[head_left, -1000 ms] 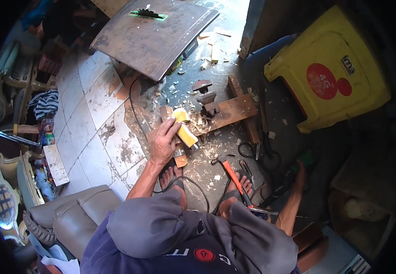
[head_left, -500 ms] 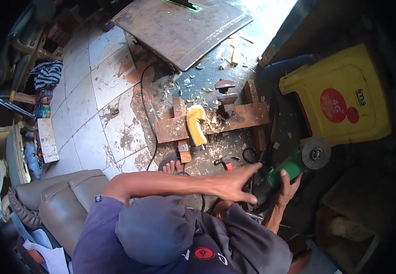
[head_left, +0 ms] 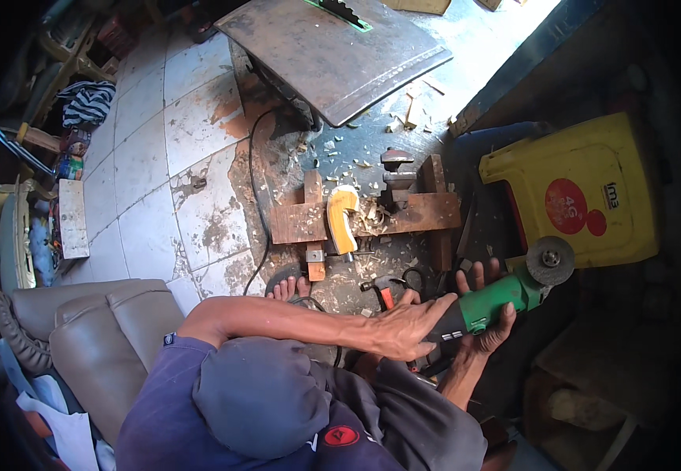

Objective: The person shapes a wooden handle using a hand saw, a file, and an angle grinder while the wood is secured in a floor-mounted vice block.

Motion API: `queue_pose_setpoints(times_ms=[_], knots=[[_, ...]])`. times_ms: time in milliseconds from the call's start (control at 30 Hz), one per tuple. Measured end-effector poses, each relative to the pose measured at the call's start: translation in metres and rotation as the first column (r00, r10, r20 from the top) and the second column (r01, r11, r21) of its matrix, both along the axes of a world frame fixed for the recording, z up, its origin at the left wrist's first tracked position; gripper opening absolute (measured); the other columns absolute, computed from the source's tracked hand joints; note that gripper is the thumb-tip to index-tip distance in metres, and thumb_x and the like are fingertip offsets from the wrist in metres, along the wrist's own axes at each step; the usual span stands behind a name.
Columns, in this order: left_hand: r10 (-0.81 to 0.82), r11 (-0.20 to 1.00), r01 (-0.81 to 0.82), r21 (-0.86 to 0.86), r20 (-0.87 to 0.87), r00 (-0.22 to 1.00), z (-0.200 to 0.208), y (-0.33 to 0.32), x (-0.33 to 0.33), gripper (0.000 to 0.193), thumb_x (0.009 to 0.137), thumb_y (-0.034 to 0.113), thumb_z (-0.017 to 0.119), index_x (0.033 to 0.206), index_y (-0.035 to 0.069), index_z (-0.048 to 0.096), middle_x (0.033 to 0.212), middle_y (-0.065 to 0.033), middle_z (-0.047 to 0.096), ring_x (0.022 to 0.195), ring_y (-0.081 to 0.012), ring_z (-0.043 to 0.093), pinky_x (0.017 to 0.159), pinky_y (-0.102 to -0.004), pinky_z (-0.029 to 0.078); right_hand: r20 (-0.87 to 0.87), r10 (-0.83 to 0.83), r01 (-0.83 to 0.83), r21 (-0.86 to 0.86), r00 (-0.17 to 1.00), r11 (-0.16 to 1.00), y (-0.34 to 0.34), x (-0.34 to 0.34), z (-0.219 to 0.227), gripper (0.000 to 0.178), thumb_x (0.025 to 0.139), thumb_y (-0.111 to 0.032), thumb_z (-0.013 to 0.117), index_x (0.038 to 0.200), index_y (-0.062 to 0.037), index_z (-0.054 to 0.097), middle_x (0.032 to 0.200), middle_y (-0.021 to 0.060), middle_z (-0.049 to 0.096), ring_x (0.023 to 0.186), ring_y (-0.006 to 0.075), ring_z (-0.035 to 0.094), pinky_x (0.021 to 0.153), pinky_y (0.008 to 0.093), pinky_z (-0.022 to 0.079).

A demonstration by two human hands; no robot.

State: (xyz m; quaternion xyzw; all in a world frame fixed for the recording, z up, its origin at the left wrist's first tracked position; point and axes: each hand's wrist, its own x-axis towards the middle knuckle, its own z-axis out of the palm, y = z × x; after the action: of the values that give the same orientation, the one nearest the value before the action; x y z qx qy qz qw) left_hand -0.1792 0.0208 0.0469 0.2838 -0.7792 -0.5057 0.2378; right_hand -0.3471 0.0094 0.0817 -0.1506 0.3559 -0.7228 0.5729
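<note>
An angle grinder (head_left: 497, 304) with a green body, black rear handle and grey disc (head_left: 550, 261) is held in front of me, its disc end to the right. My left hand (head_left: 411, 326) is closed around the black rear part. Beneath the green body, my right hand (head_left: 488, 336) supports it, thumb on the near side and fingers showing beyond the far side. A curved yellow piece with pale edges (head_left: 341, 220), apparently wood, lies across a low wooden work frame (head_left: 297, 224). A metal clamp (head_left: 397, 179) stands at the frame's right part, with wood shavings around it.
A metal-topped table (head_left: 340, 59) with a toothed saw blade (head_left: 340, 12) stands at the far side. A yellow plastic stool (head_left: 592, 188) lies tipped at right. A red-handled hammer (head_left: 386, 292) lies near my left hand. A black cable (head_left: 256, 188) crosses the floor; a brown padded seat (head_left: 105, 337) is at left.
My left hand has gone from spread fingers beside the grinder to gripping its black rear part. The right hand's fingers now show past the green body, and the grinder has turned slightly.
</note>
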Motion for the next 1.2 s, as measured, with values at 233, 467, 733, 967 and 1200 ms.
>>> queue_pose_setpoints(times_ms=[233, 467, 733, 967, 1200], knots=[[-0.188, 0.982, 0.188, -0.029, -0.017, 0.982, -0.011, 0.004, 0.001, 0.094, 0.081, 0.01, 0.062, 0.154, -0.016, 0.01, 0.095, -0.024, 0.063, 0.088, -0.0408, 0.061, 0.096, -0.052, 0.031, 0.099, 0.138, -0.135, -0.032, 0.986, 0.99, 0.021, -0.025, -0.018, 0.054, 0.091, -0.024, 0.068, 0.137, -0.0045, 0.048, 0.114, 0.0128, 0.062, 0.097, 0.0291, 0.07, 0.089, 0.0486, 0.059], [-0.184, 0.983, 0.184, 0.018, 0.031, 0.982, -0.01, 0.004, 0.001, 0.086, 0.084, 0.013, 0.064, 0.15, -0.018, 0.019, 0.097, -0.0253, 0.063, 0.086, -0.0404, 0.062, 0.093, -0.0512, 0.032, 0.092, 0.092, -0.092, -0.007, 0.991, 0.996, 0.018, -0.022, -0.017, 0.048, 0.09, -0.024, 0.069, 0.13, -0.0031, 0.051, 0.11, 0.0131, 0.064, 0.092, 0.0279, 0.07, 0.086, 0.0464, 0.06], [-0.023, 0.998, 0.032, 0.045, -0.195, 0.98, -0.009, -0.048, 0.06, 0.05, 0.091, 0.023, 0.07, 0.132, -0.004, 0.062, 0.112, -0.0169, 0.065, 0.104, -0.0332, 0.062, 0.095, -0.0451, 0.048, -0.251, 0.118, -0.064, 0.215, 0.961, 0.975, 0.019, -0.025, -0.01, 0.046, 0.084, -0.021, 0.07, 0.121, 0.0008, 0.056, 0.101, 0.0147, 0.067, 0.082, 0.0254, 0.072, 0.07, 0.0394, 0.063], [0.782, 0.6, -0.787, -0.144, 0.314, 0.539, -0.07, -0.071, 0.135, 0.057, 0.092, 0.013, 0.064, 0.145, 0.0, 0.05, 0.124, -0.0231, 0.058, 0.116, -0.0368, 0.062, 0.098, -0.0458, 0.05, -0.426, 0.507, -0.287, 0.48, 0.749, 0.829, 0.022, -0.007, -0.021, 0.047, 0.078, -0.022, 0.075, 0.114, 0.0034, 0.059, 0.093, 0.0149, 0.068, 0.071, 0.0232, 0.072, 0.061, 0.0353, 0.06], [0.713, 0.646, -0.757, 0.101, 0.275, 0.645, -0.071, -0.072, 0.132, 0.058, 0.089, 0.016, 0.069, 0.144, 0.005, 0.053, 0.12, -0.0208, 0.061, 0.108, -0.0352, 0.065, 0.098, -0.0446, 0.052, -0.355, 0.754, -0.51, 0.571, 0.553, 0.643, 0.012, 0.025, -0.042, 0.047, 0.079, -0.022, 0.076, 0.114, 0.0051, 0.061, 0.099, 0.0154, 0.073, 0.083, 0.02, 0.071, 0.073, 0.0335, 0.057]])
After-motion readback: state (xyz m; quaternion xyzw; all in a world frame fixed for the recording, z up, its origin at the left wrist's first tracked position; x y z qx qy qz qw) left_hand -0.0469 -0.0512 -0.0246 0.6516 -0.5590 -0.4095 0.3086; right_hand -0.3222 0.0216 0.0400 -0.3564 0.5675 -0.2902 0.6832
